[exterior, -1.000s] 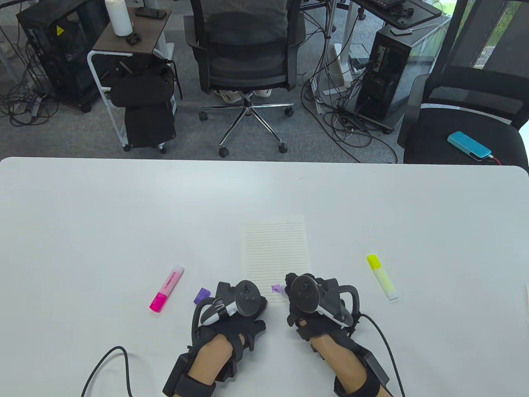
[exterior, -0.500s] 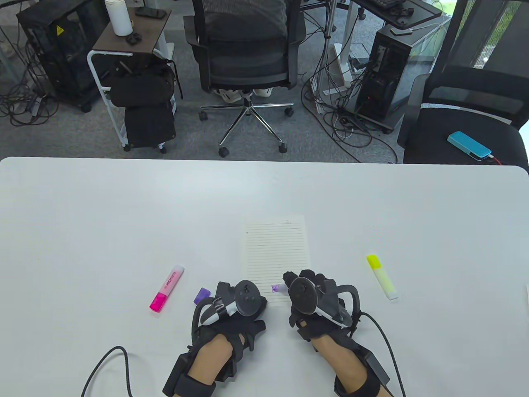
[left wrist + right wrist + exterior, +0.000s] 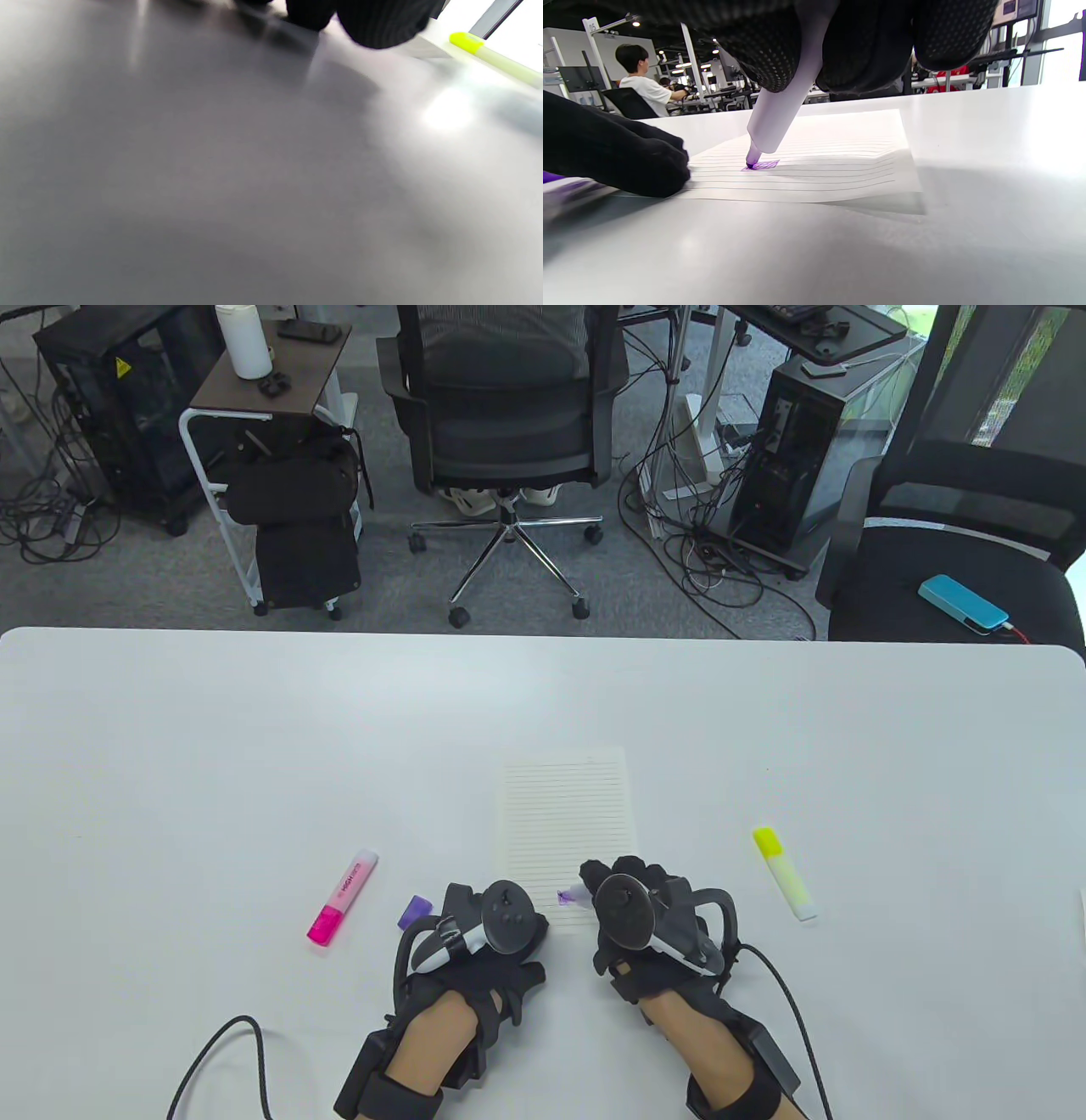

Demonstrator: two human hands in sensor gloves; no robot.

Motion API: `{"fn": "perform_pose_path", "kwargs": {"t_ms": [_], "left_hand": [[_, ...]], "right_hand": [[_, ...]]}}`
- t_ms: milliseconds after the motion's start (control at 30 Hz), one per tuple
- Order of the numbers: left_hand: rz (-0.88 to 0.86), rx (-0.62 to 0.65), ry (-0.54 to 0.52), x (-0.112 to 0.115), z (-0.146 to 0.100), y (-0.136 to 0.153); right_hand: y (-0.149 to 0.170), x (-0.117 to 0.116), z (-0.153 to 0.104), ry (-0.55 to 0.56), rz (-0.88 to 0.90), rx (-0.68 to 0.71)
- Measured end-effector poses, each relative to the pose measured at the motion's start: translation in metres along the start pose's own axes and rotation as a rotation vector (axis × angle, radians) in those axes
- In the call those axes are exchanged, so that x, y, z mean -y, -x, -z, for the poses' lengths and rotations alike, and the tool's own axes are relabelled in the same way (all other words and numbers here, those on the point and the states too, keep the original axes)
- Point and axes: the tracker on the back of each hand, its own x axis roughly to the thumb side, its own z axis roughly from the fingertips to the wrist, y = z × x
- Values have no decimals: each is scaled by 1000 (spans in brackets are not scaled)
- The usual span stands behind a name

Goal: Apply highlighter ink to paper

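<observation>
A lined paper sheet (image 3: 567, 814) (image 3: 840, 148) lies on the white table (image 3: 254, 746). My right hand (image 3: 632, 899) grips an uncapped purple highlighter (image 3: 575, 892) (image 3: 780, 110), its tip touching the paper's near edge on a small purple ink mark (image 3: 563, 898) (image 3: 761, 165). My left hand (image 3: 492, 920) (image 3: 615, 152) rests on the paper's near left corner, fingers curled down; what its fingers touch is hidden. The purple cap (image 3: 414, 911) lies on the table left of my left hand.
A pink highlighter (image 3: 342, 897) lies at the left. A yellow highlighter (image 3: 785, 872) (image 3: 492, 57) lies at the right. Glove cables trail off the near edge. Office chairs and computers stand beyond the table's far edge.
My right hand has shifted slightly left with the highlighter, and the purple mark on the paper has grown a little. My left hand has not moved.
</observation>
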Motion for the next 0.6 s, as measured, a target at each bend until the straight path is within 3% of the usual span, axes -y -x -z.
{"fn": "perform_pose_path", "kwargs": {"t_ms": [167,333,500,600], "left_hand": [[2,0,0,0,0,0],[0,0,1,0,0,0],[2,0,0,0,0,0],[-2,0,1,0,0,0]], "right_hand": [[-1,-4,1,63,-36,-12],[1,2,-1,-7,-4,-12],[2,-2,1,57,-38,-30],[3,1,0,11,-7,-24]]}}
